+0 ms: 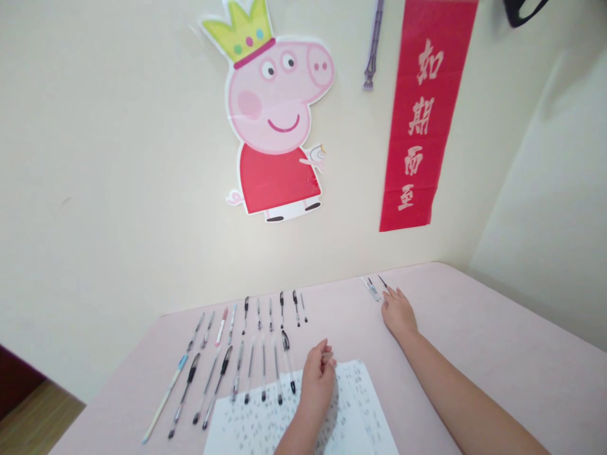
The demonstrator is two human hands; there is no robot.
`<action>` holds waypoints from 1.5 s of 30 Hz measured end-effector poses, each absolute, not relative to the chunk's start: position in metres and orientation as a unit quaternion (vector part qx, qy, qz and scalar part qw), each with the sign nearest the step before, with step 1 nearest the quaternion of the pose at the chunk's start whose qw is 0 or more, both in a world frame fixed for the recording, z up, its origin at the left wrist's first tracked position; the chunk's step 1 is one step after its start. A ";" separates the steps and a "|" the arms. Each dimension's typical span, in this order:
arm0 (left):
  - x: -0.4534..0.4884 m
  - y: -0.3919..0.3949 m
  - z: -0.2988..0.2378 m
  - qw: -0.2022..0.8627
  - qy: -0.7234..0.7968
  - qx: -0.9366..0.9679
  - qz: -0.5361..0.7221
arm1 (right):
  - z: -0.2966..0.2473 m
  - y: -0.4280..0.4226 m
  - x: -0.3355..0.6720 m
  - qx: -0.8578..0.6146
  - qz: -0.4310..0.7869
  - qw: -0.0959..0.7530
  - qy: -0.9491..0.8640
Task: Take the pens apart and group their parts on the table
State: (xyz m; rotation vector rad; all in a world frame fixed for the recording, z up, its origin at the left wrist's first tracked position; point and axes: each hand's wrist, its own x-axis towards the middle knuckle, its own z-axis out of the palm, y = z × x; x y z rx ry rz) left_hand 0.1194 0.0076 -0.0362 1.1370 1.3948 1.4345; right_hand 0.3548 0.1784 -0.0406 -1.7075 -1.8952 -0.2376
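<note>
The left hand (318, 377) is resting above a written sheet of paper (353, 417), near the front of the desk (465, 335). Its fingers are half bent inward, and I cannot tell if something is kept inside them. The right hand (399, 314) is stretched out far to the back of the desk. Its fingertips are at the near end of a thin dark pen (382, 281); whether they grasp it or only touch it, I cannot tell. Just to the left of this pen, some slim pens (372, 290) lie close together, also near the back edge.

On the left side of the desk, many other pens are laid apart in two rows. The back row has a pink and white pen (221, 327), several with black parts, and at its right end a short thin refill (304, 308). The front row begins at left with a long pale pen with a blue part (165, 399) and finishes with a black-capped clear pen (288, 362), whose lower end lies over the paper, just beside the left hand.

On the wall behind are a crowned pig cutout (277, 126) and a red banner (427, 120) with four pale characters.
</note>
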 end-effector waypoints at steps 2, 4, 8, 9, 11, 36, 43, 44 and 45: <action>0.119 0.008 -0.037 0.409 0.552 0.449 0.571 | -0.040 0.177 0.358 -0.642 -0.088 0.259 -0.716; 0.119 0.008 -0.037 0.408 0.551 0.452 0.570 | -0.041 0.178 0.359 -0.638 -0.080 0.246 -0.726; 0.119 0.007 -0.034 0.402 0.554 0.457 0.568 | -0.045 0.182 0.359 -0.643 -0.065 0.238 -0.725; 0.119 0.007 -0.033 0.401 0.556 0.456 0.567 | -0.046 0.183 0.360 -0.643 -0.063 0.237 -0.725; 0.120 0.007 -0.032 0.398 0.560 0.456 0.566 | -0.048 0.185 0.360 -0.643 -0.060 0.237 -0.726; 0.120 0.007 -0.029 0.405 0.556 0.449 0.570 | -0.022 0.168 0.353 -0.667 -0.073 0.203 -0.713; 0.120 0.007 -0.031 0.403 0.552 0.456 0.569 | -0.021 0.174 0.353 -0.672 -0.073 0.194 -0.711; 0.120 0.007 -0.031 0.404 0.552 0.455 0.570 | -0.021 0.174 0.353 -0.673 -0.072 0.195 -0.710; 0.120 0.007 -0.032 0.405 0.551 0.454 0.571 | -0.020 0.174 0.353 -0.675 -0.072 0.195 -0.708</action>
